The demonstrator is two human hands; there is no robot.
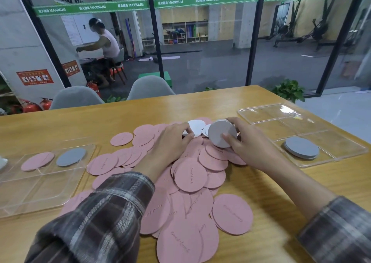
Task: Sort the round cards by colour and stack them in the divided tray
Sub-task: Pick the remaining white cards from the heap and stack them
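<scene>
Stack of grey cards point(221, 135) stands on edge in right hand point(253, 148).

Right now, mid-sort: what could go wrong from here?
1. The right hand holds the grey stack tilted, by its edges; a loose grip could spill cards into the pink pile.
2. The left hand pinches a pale card lying over others; a second may come along.

Gym: exercise machines point(313, 32) behind glass point(210, 62).
</scene>
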